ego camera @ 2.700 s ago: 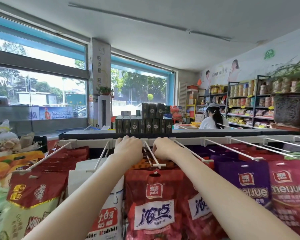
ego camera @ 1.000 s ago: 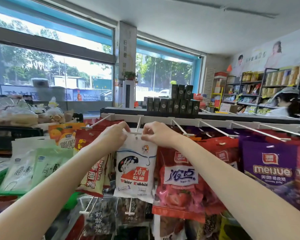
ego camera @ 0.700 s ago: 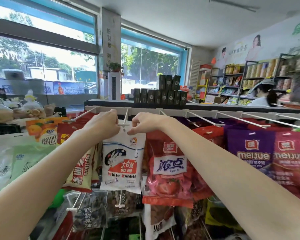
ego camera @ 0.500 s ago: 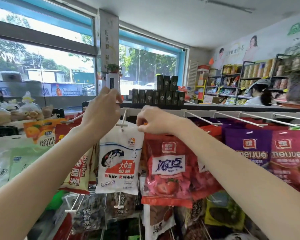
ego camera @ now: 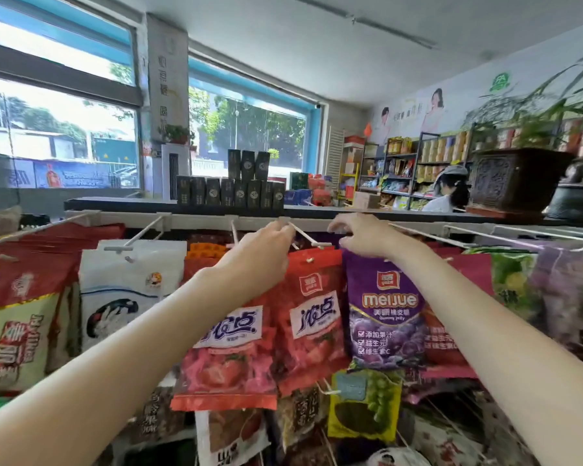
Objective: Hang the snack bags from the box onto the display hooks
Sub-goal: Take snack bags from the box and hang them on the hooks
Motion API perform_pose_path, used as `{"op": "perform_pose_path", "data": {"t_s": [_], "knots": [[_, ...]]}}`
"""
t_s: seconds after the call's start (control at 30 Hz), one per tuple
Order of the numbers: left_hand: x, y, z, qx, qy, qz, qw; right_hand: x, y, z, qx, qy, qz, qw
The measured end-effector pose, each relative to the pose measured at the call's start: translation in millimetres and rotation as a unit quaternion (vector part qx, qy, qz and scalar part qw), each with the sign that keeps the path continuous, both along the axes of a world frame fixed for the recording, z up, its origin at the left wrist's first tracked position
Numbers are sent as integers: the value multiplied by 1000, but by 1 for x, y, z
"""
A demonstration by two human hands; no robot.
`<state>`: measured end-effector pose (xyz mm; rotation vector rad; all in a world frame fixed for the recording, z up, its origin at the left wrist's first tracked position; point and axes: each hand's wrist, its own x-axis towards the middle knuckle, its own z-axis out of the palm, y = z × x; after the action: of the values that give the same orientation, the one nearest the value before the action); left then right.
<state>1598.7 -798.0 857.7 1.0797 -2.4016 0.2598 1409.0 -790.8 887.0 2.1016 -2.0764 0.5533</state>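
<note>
Daylight is let in thru two big blue-framed windows (ego camera: pixel 58 129), split by a white pillar (ego camera: pixel 167 79). White ceiling (ego camera: pixel 317 38) overhead. Stocked shelves (ego camera: pixel 428 169) are set along the right wall, w/ posters (ego camera: pixel 431 111) above. Dark boxes (ego camera: pixel 231 191) are stacked on a ledge.

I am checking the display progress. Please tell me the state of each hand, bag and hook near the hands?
left hand: raised, fingers at a white hook
right hand: raised, fingers spread over the purple bag's top
white hook: tip bare
red strawberry bag: hanging
purple Meijue bag: hanging
white rabbit bag: hanging on its hook
</note>
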Motion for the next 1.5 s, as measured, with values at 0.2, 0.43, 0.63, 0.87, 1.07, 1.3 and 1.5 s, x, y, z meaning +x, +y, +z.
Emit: {"op": "perform_pose_path", "data": {"t_s": [0.2,0.43,0.63,0.87,1.07,1.3,1.5], "knots": [[-28,-22,-28,110,-82,133,982,-17,-24,-33,109,55,79,989],[-30,-24,-34,136,9,228,964,-37,-20,-35,59,-3,213,975],[-40,-14,-20,93,40,235,967,-39,-25,-31,78,23,200,976],[-57,-40,5,94,59,202,973,-44,-45,6,29,-137,129,982],[-61,-65,15,183,-3,197,963,-38,-79,-14,164,13,65,984],[-63,-67,26,216,-103,180,954,-32,-71,-1,233,-9,54,971],[-62,-74,24,112,-108,224,962,-31,-70,13,240,-55,69,967]]}}
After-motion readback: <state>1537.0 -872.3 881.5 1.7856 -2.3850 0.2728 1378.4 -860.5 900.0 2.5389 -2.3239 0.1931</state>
